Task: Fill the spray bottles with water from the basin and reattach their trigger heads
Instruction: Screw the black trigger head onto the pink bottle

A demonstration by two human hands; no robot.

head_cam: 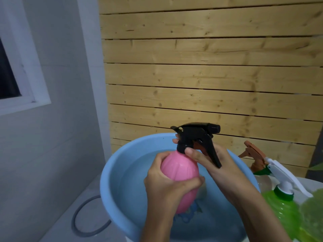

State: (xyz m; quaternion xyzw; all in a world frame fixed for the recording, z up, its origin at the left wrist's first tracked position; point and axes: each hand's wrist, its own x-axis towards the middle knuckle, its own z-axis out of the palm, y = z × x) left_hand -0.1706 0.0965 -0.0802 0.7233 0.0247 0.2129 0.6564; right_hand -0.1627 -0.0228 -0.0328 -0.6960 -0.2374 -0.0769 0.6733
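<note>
We hold the pink spray bottle (179,173) upright above the blue basin (111,173), between both hands. Our left hand (162,191) wraps around the bottle's rounded body from the left and below. Its thumb lies up the near side and its fingertips curl in under the right flank. Our right hand (216,165) comes in from the right and grasps the collar of the black trigger head (195,137). The thumb presses on the near side of the collar, and the fingers reach around behind the neck. The trigger head sits on the bottle's mouth with its nozzle pointing right and its lever hanging down across the right palm. We cannot tell whether the collar is fully screwed down.

The bottle's base hangs just over the water (136,173) in the basin. Something blue lies blurred beneath it.

Just beside the basin's right rim stands a green bottle (281,208) with a white trigger head (288,173). Behind it is a brown trigger head (253,151) on another bottle. A second green shape (312,213) sits at the right edge.

A wooden slat wall (209,75) rises behind the basin, with a white-framed window (26,75) to the left. A grey hose loop (78,222) lies by the basin's lower left.
</note>
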